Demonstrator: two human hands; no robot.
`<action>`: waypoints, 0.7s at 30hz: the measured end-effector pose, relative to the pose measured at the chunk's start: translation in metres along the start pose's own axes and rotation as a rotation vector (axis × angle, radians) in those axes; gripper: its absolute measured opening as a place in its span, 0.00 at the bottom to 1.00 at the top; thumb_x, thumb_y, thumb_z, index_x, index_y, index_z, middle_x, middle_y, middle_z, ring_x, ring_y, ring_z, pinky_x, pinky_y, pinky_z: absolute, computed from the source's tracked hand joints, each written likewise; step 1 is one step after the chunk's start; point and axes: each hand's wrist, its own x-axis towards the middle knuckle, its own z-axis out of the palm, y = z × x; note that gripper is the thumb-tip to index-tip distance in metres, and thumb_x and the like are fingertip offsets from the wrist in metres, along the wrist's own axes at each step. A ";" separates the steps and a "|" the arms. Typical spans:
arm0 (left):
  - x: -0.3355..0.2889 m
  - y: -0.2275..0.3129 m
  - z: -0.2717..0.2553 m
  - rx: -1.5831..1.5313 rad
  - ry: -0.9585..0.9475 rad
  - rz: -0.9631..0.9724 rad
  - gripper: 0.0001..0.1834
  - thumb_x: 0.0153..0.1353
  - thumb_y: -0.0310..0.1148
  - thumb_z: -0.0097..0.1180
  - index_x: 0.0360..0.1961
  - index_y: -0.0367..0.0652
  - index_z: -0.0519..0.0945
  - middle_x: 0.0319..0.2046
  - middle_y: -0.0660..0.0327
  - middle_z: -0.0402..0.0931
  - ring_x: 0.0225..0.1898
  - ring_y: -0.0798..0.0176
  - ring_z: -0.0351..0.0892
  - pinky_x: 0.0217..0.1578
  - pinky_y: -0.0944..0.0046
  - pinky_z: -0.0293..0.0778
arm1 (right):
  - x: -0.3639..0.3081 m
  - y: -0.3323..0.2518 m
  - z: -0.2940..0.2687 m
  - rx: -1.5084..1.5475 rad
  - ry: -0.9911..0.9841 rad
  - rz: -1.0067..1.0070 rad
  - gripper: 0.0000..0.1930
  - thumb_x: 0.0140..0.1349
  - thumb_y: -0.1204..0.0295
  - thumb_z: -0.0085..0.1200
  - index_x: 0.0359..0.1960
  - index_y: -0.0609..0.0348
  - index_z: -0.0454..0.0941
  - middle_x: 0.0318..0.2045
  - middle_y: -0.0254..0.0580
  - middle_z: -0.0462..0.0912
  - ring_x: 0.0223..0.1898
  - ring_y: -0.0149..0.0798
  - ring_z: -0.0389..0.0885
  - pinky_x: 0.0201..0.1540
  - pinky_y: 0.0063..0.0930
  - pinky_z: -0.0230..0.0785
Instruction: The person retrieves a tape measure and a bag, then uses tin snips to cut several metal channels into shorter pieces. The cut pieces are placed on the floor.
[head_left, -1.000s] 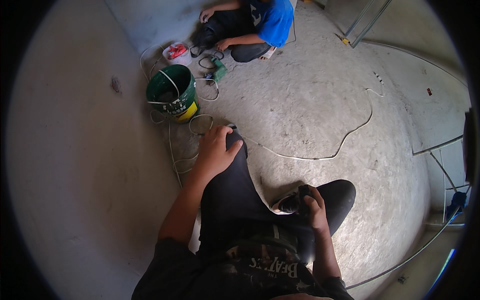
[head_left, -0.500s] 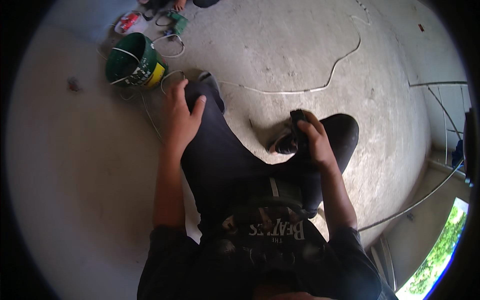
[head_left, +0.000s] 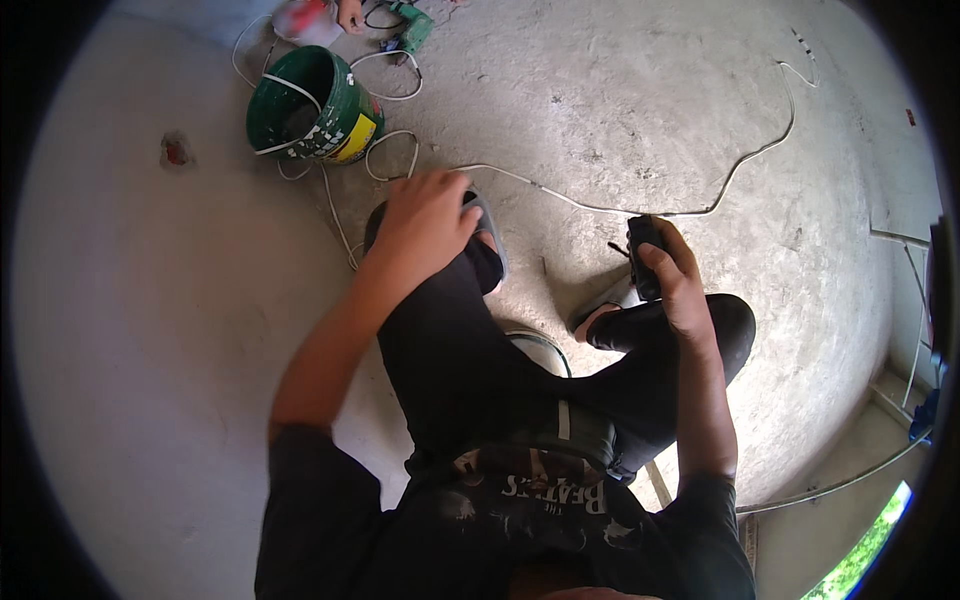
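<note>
My right hand (head_left: 682, 285) is closed around a small black handheld device (head_left: 643, 258), held upright above my right foot. A short dark strap or stub sticks out from the device's left side; its exact kind is unclear. My left hand (head_left: 425, 222) is over my left knee (head_left: 375, 225), slightly blurred, holding nothing. Its fingers curve loosely to the right, with the thumb apart from them. Below that hand shows a grey slipper (head_left: 488, 235) on my left foot.
A green bucket (head_left: 300, 110) with a yellow label stands ahead at left. Beyond it are a green power drill (head_left: 408, 30), a white container (head_left: 305, 22) and another person's hand (head_left: 350, 14). A pale cable (head_left: 590, 208) crosses the concrete floor. A rounded pale rim (head_left: 542, 352) shows between my legs.
My left hand has lifted and swung right across the knee. My right hand has shifted right with the black device. The view has moved, and my legs sit differently.
</note>
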 end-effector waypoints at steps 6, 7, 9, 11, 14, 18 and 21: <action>0.127 0.014 0.137 0.333 -0.411 0.679 0.12 0.61 0.30 0.58 0.46 0.45 0.82 0.46 0.54 0.82 0.53 0.49 0.81 0.54 0.47 0.72 | 0.035 -0.003 -0.016 0.030 0.204 0.024 0.25 0.68 0.64 0.52 0.64 0.63 0.73 0.38 0.36 0.81 0.35 0.29 0.79 0.35 0.23 0.73; 0.138 0.014 0.177 0.398 -0.528 0.743 0.12 0.61 0.30 0.58 0.45 0.47 0.83 0.45 0.56 0.83 0.52 0.51 0.82 0.52 0.47 0.73 | 0.036 -0.006 -0.018 0.024 0.200 0.026 0.24 0.68 0.63 0.51 0.63 0.63 0.74 0.40 0.38 0.82 0.35 0.29 0.79 0.37 0.24 0.75; 0.151 0.014 0.268 0.515 -0.696 0.790 0.09 0.59 0.30 0.59 0.40 0.48 0.87 0.42 0.59 0.85 0.49 0.55 0.84 0.52 0.46 0.74 | 0.038 -0.006 -0.021 0.036 0.236 -0.040 0.24 0.68 0.63 0.51 0.63 0.64 0.74 0.42 0.40 0.82 0.35 0.30 0.79 0.39 0.25 0.75; 0.141 0.005 0.371 0.335 -0.522 0.771 0.08 0.60 0.33 0.58 0.37 0.52 0.88 0.39 0.60 0.86 0.47 0.55 0.85 0.51 0.46 0.75 | 0.042 -0.004 -0.031 0.052 0.250 -0.058 0.25 0.69 0.63 0.50 0.63 0.65 0.73 0.45 0.43 0.82 0.37 0.31 0.80 0.41 0.26 0.76; 0.102 0.002 0.469 0.109 -0.456 0.829 0.09 0.61 0.35 0.55 0.32 0.53 0.88 0.40 0.60 0.85 0.48 0.55 0.84 0.51 0.48 0.75 | 0.044 0.005 -0.047 0.133 0.272 -0.028 0.27 0.67 0.64 0.49 0.64 0.67 0.71 0.48 0.46 0.82 0.40 0.34 0.82 0.44 0.28 0.78; 0.088 0.013 0.471 0.110 -0.548 0.960 0.10 0.60 0.33 0.54 0.30 0.48 0.88 0.39 0.64 0.82 0.48 0.57 0.80 0.52 0.54 0.72 | 0.050 0.001 -0.053 0.215 0.308 0.070 0.36 0.62 0.53 0.52 0.65 0.68 0.68 0.48 0.51 0.81 0.37 0.39 0.84 0.38 0.29 0.79; 0.097 -0.001 0.468 0.084 -0.538 1.000 0.10 0.59 0.33 0.54 0.29 0.48 0.87 0.38 0.65 0.82 0.48 0.58 0.79 0.52 0.57 0.71 | 0.068 0.000 -0.052 0.324 0.268 0.100 0.39 0.60 0.48 0.54 0.64 0.69 0.67 0.48 0.51 0.80 0.35 0.40 0.84 0.35 0.28 0.79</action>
